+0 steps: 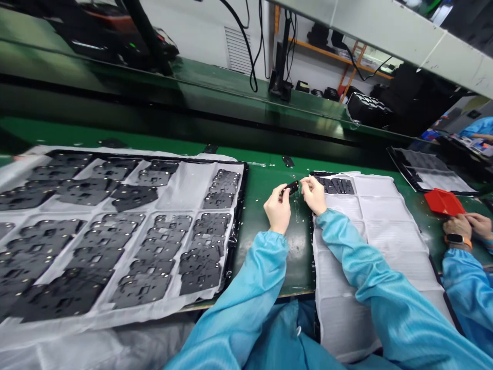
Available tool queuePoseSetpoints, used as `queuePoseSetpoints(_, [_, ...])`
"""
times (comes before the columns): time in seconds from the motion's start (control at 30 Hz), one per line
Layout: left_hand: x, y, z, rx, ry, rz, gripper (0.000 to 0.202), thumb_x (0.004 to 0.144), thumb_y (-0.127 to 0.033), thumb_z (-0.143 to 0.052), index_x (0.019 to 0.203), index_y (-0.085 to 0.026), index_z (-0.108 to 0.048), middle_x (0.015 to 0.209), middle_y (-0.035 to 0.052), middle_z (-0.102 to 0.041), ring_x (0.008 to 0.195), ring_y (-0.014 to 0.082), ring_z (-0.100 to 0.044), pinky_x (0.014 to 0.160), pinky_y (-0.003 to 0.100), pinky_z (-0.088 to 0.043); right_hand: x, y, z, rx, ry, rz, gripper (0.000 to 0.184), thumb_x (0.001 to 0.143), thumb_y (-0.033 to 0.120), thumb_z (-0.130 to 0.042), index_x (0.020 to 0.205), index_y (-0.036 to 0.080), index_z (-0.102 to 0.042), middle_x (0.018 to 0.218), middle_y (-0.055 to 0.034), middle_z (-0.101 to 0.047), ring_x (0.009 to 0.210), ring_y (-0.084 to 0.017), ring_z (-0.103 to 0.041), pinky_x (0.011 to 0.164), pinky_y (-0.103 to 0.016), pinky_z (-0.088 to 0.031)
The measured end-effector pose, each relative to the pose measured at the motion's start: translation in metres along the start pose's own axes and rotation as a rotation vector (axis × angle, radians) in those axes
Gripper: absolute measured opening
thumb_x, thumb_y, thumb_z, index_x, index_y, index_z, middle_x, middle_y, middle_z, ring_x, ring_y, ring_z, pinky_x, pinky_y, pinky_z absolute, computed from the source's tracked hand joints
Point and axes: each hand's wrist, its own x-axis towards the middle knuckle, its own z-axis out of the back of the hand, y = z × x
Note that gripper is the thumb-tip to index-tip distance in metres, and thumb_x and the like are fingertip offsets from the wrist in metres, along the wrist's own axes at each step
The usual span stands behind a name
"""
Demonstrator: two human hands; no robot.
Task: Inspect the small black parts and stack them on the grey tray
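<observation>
My left hand (277, 208) and my right hand (314, 194) meet over the green belt, both pinching one small flat black part (291, 188) between their fingertips. Both arms wear blue sleeves. Just right of my right hand, a short row of the same black parts (338, 185) lies at the far corner of a white-lined tray (377, 226). To the left, a large white-lined tray (181, 185) holds several overlapping rows of black parts (169, 246).
The green conveyor surface (269, 174) runs left to right, with a loose black piece (287, 161) on it. At the right edge a co-worker's hands (468, 226), one with a watch, rest near a red tray (443, 201). Another tray (431, 174) lies beyond. Cables and equipment stand behind.
</observation>
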Motion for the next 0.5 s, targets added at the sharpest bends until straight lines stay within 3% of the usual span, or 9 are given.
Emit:
queuePoseSetpoints(0.13, [0.005,0.007,0.0,-0.119,0.009,0.137,0.027,0.085,-0.035,-0.062,0.105,-0.017,-0.066,0.086,0.0042,-0.067,0.062,0.0105,-0.056,0.062,0.021,-0.047,0.0,-0.004,0.0,-0.023,-0.063,0.027,0.024,0.092,0.036,-0.043,0.097,0.017,-0.055,0.072,0.0003,-0.056,0.056,-0.009,-0.053,0.053,-0.019,-0.042])
queuePoseSetpoints(0.27, [0.013,0.017,-0.001,-0.312,0.012,0.321,0.035,0.08,-0.034,-0.066,0.107,-0.013,-0.061,0.09,0.0085,-0.067,0.065,0.0119,-0.061,0.051,0.018,-0.046,0.002,-0.005,0.003,0.002,-0.186,0.061,0.02,0.089,0.032,-0.044,0.097,0.017,-0.054,0.092,-0.0044,-0.059,0.071,-0.01,-0.058,0.059,-0.02,-0.046])
queuePoseSetpoints(0.4, [0.015,0.019,-0.001,-0.397,0.059,0.373,0.034,0.079,-0.033,-0.067,0.105,-0.013,-0.06,0.09,0.0098,-0.069,0.068,0.012,-0.063,0.05,0.016,-0.046,0.004,-0.004,0.003,-0.064,-0.158,0.067,0.025,0.087,0.037,-0.051,0.079,0.015,-0.058,0.082,-0.0044,-0.06,0.077,-0.013,-0.057,0.073,-0.024,-0.05])
queuePoseSetpoints(0.5, [0.014,0.015,-0.001,-0.403,0.088,0.37,0.033,0.079,-0.033,-0.067,0.104,-0.013,-0.06,0.09,0.0103,-0.069,0.068,0.0122,-0.064,0.049,0.016,-0.046,0.004,-0.002,0.0,0.06,-0.069,0.02,0.025,0.086,0.037,-0.052,0.093,0.015,-0.06,0.09,-0.0052,-0.062,0.079,-0.013,-0.059,0.071,-0.024,-0.052])
